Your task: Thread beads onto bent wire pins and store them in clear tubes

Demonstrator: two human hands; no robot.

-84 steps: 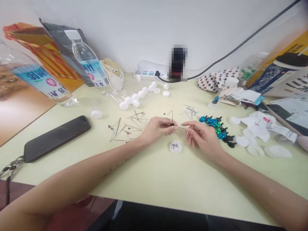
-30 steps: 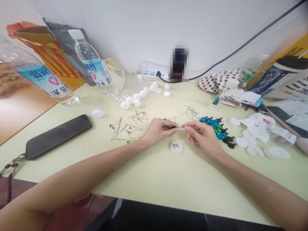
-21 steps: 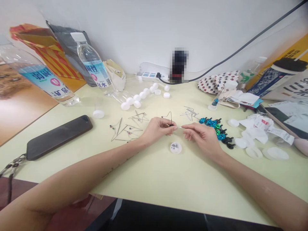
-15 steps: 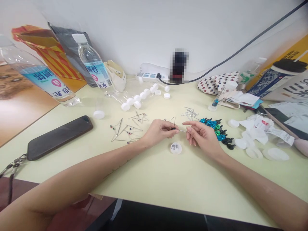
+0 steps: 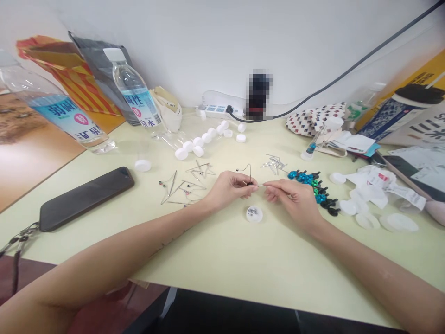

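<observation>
My left hand (image 5: 231,189) is closed in a pinch on a small black part (image 5: 249,184), mostly hidden by the fingers. A thin bent wire (image 5: 250,172) rises from it and hooks over to the left. My right hand (image 5: 290,197) pinches a thin metal rod (image 5: 260,186), whose other end meets the left fingertips. Just below the hands sits a small white cap (image 5: 255,214) with tiny metal pieces in it. Left of my left hand lie several thin metal rods with small coloured ends (image 5: 187,188). Bent silver rods (image 5: 274,163) lie beyond my right hand.
Blue, green and black small parts (image 5: 314,185) lie right of my right hand. White caps (image 5: 198,142) stand at the back near a power strip (image 5: 219,110). A phone (image 5: 86,199) and water bottles (image 5: 137,93) are leftward; paper scraps (image 5: 375,190) lie rightward.
My right hand has shifted slightly left, and its raised index finger has come down onto the rod. The bent wire at my left hand has tilted a little and stands slightly higher.
</observation>
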